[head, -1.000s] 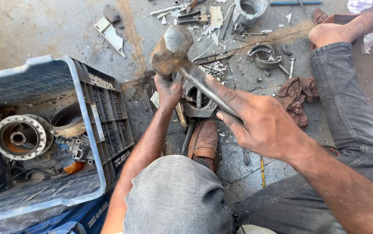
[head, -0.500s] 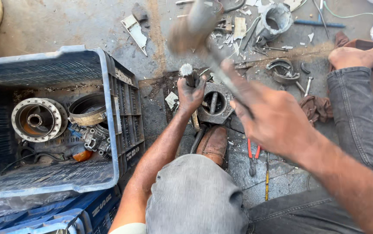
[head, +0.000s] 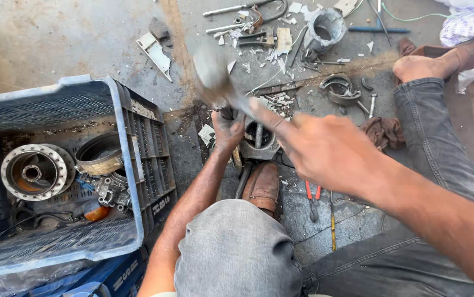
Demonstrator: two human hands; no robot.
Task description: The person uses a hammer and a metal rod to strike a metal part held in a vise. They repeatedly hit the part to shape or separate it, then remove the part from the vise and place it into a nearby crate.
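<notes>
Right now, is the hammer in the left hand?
No, the right hand grips the blurred hammer, while the left hand steadies a punch on the round metal part.

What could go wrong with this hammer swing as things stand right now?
The left hand grips a punch right under the blurred hammer head; a slightly off blow would likely land on the knuckles. The round metal housing is braced only by a brown shoe, so it might shift. Loose scraps nearby could fly.
</notes>
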